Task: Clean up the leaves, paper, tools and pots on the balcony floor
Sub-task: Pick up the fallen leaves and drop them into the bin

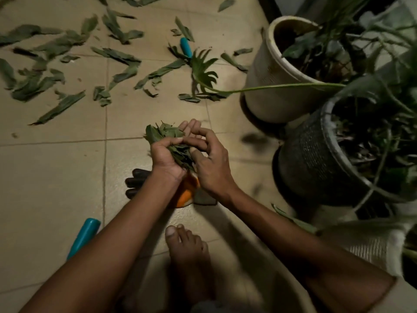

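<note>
Both hands meet over the floor, clamped on one bundle of leaves (173,143): the left hand (165,158) wraps it from the near side with thumb and fingers curled round, while the right hand (209,163) pinches into it from the other side, fingertips pressing the loose ends in. The leaves look light, limp and springy, likely to slip out at the edges, so a squeeze round the middle of the wad probably serves best.

Directly beneath the wrists lies a glove (144,182) with dark fingers and an orange cuff, flat on the tiled floor (56,177). Near the left forearm rests a teal tool handle (84,237); a second teal handle (186,47) lies well beyond the hands among scattered leaves (61,64), which spread across the floor ahead and to the left, well apart from the hands. To the right stand a pale pot (266,75) and a dark ribbed pot (309,154), both planted.
</note>
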